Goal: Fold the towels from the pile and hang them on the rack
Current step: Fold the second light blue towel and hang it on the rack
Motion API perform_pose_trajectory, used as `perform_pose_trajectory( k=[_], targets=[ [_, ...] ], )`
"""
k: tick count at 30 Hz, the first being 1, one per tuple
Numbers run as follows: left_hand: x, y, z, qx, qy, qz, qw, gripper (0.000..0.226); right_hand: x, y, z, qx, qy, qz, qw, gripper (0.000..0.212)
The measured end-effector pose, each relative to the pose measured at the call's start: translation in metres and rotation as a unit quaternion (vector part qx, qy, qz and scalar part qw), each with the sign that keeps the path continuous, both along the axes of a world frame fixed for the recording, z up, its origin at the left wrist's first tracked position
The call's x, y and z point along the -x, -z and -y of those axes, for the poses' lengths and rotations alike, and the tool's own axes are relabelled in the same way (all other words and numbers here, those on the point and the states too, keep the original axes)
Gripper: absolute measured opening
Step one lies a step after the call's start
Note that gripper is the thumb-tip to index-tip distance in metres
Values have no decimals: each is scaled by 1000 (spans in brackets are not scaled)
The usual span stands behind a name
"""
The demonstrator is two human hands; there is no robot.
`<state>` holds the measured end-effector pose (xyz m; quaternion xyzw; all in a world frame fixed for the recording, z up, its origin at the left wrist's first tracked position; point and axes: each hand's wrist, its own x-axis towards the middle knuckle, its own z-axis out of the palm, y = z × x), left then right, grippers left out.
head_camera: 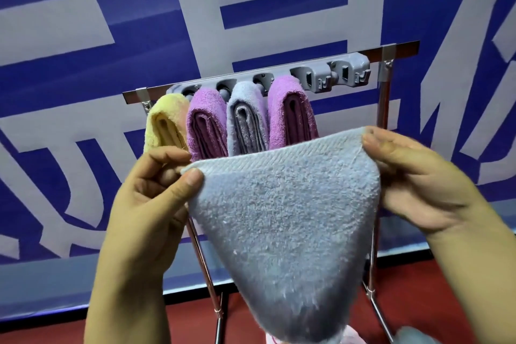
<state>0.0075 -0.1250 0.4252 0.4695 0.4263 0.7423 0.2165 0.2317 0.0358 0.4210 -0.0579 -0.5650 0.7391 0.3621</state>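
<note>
Head view: beyond the gripped corners, 4 folded towels hang from the grey clip rail (329,71) of the rack (384,98): a yellow towel (164,126), a purple towel (206,120), a grey towel (247,117) and another purple one, their lower ends hidden by the raised blue towel (282,220). It is fluffy, sagging to a point below; something pinkish, perhaps another towel, shows beneath. The left hand (148,195) pinches its left corner, the right hand (418,181) its right.

Four hung towels (231,117) fill the left clips of the rack (391,49); the right-hand clips (335,72) stand bare and open to reach, above the held towel (282,226) spread across the front.
</note>
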Motion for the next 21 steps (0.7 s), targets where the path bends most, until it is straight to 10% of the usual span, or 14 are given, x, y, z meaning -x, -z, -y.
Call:
perform_pose_trajectory(
  k=[5,10,21],
  targets=[
    [8,20,-19,91,-44,122,987,24,17,15,-4,109,-5,42,993,64],
    [-6,34,-29,77,-108,173,976,14,30,23,4,129,114,43,984,13],
    [-60,25,-32,53,-153,29,986,21,35,22,37,-123,289,72,947,11]
  ],
)
